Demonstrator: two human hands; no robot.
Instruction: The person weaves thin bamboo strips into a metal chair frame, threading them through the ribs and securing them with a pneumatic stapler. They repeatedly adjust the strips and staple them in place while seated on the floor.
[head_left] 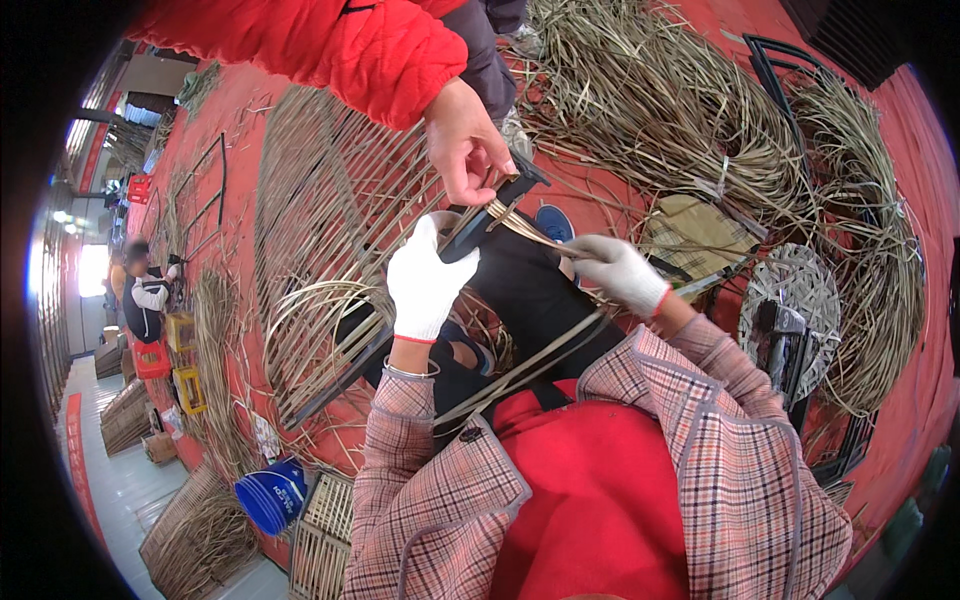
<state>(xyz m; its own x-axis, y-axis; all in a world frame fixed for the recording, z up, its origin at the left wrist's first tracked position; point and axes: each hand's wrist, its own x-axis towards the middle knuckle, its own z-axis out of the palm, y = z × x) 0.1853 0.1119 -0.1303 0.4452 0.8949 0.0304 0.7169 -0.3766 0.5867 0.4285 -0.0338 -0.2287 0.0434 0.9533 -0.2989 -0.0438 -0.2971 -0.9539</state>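
Plaid jacket and red top lie nearest, and beyond them the white-gloved left hand is closed round the edge of a dark frame held over the red floor. Bunched tightly in the fingers of the white-gloved right hand, pale flat strips run from the frame's far corner, where a co-worker's bare hand also reaches. Heaped strips lie along the floor's far right side, a blue bucket near its left edge.
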